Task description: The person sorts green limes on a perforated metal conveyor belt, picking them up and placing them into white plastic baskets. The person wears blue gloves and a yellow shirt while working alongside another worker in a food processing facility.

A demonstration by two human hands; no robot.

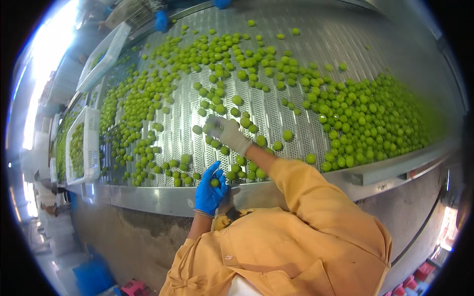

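Many round green fruits (364, 111) lie over a perforated metal conveyor (177, 122), thickest in a heap at the right. My left hand (211, 190), in a blue glove, is palm up near the conveyor's front edge, its fingers curled around a single green fruit (214, 182). Reaching over the middle of the conveyor among scattered fruits, my right hand (229, 132) wears a pale glove. Its fingertips are blurred, so whether they grip a fruit cannot be told.
A metal rail (155, 199) runs along the conveyor's near side. At the left stand a white plastic crate (92, 148) with fruits and a white tray (114, 55). Across the conveyor, a co-worker's blue-gloved hand (161, 21) shows. A blue basket (94, 277) is low at left.
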